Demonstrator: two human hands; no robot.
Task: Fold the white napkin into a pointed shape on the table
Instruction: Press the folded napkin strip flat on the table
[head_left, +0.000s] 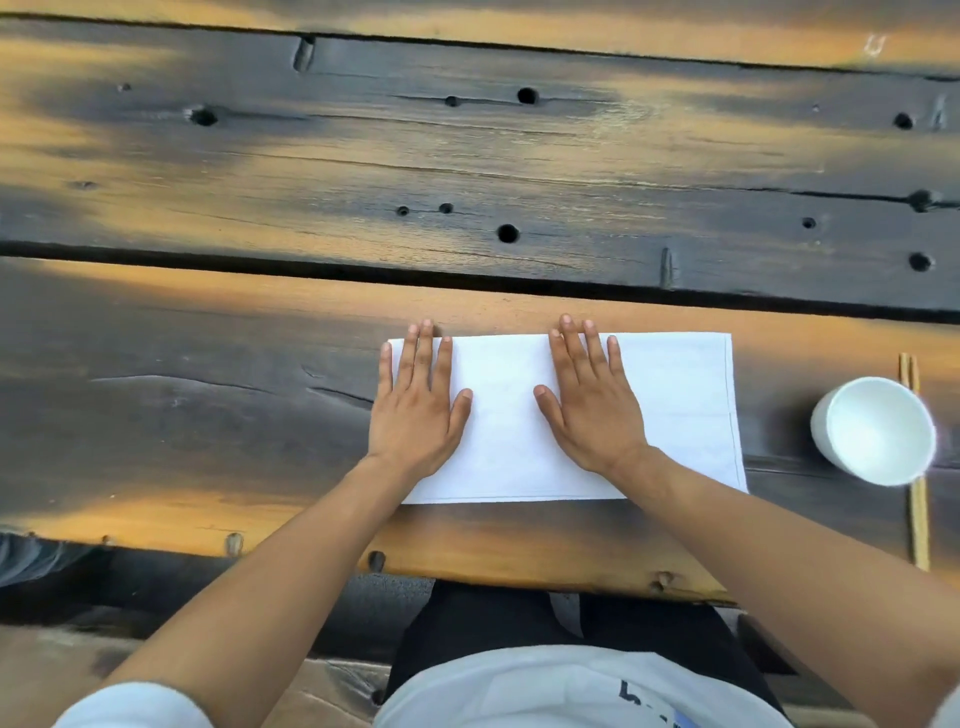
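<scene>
Both hands flat, fingers spread: left hand (415, 410) on the napkin's (504, 441) left edge, right hand (592, 410) mid-napkin (bowl (878, 431) sits off right).

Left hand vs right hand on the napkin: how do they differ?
The left hand lies over the napkin's left edge, partly on the table; the right hand lies wholly on the napkin, near its middle. The left fingers point straight away; the right ones angle leftward. Both are flat, palm down, fingers straight, with fingertips past the far edge.
</scene>
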